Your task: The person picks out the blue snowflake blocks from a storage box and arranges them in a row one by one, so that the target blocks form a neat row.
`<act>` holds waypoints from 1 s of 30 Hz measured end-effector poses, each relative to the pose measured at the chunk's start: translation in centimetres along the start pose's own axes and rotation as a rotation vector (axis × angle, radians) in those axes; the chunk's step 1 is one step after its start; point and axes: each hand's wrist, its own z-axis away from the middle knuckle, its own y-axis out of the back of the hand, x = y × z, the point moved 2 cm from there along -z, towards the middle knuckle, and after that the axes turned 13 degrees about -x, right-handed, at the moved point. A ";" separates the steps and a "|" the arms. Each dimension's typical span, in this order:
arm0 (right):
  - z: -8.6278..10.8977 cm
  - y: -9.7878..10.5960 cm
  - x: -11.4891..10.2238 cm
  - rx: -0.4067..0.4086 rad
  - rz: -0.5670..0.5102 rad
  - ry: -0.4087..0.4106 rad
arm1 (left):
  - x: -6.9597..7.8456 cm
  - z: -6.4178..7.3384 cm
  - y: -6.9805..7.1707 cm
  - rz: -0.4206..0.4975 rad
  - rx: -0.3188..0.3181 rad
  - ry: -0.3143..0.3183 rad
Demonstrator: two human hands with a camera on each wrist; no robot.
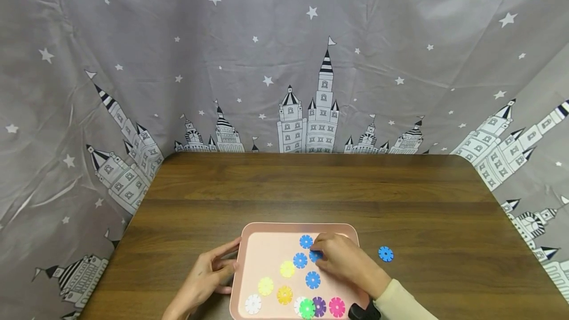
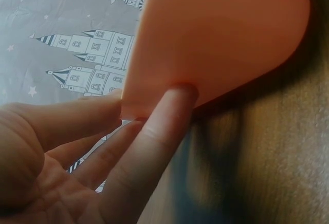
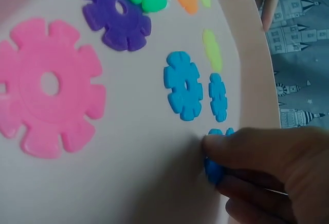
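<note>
"As I check the head feed from a distance, I have a pink tray (image 1: pixel 262 248) on a wooden table (image 1: pixel 204 201), the person's left hand (image 1: pixel 202 278) at its left edge and the right hand (image 1: pixel 348 263) over its right half, on the pinched blue disc (image 1: pixel 316 256). Behind hangs a grey curtain (image 1: pixel 249 83) printed with castles and stars."

"What else is in the tray?"

"I count three more blue discs (image 1: pixel 313 280) near the right fingertips. Closer to the person come two pale yellow discs (image 1: pixel 265 286), an orange disc (image 1: pixel 285 295), a white disc (image 1: pixel 253 304), then a green disc (image 1: pixel 307 308) overlapping a second white disc (image 1: pixel 297 304) and a purple disc (image 1: pixel 320 306), with a pink disc (image 1: pixel 337 307) just beside. One lone blue disc (image 1: pixel 386 254) lies on the table, right of the tray."

"On the left wrist feed, is that hand clamped?"

"No, I see fingers spread apart and fairly straight, one pressing the tray's outer wall, the thumb at the rim."

"Right wrist?"

"I get thumb and fingers together, clamped on the pinched blue disc. The thumb hides much of it, so I can't quite tell whether it touches the tray floor. My camera sits closest to the pink disc."
</note>
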 end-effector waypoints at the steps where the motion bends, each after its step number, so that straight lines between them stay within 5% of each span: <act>1: 0.0 0.0 0.0 -0.002 0.018 0.000 | 0.0 0.0 0.0 0.001 0.001 0.000; 30: -0.4 0.1 -0.1 0.015 0.121 -0.034 | 0.0 0.1 0.1 -0.007 0.002 -0.010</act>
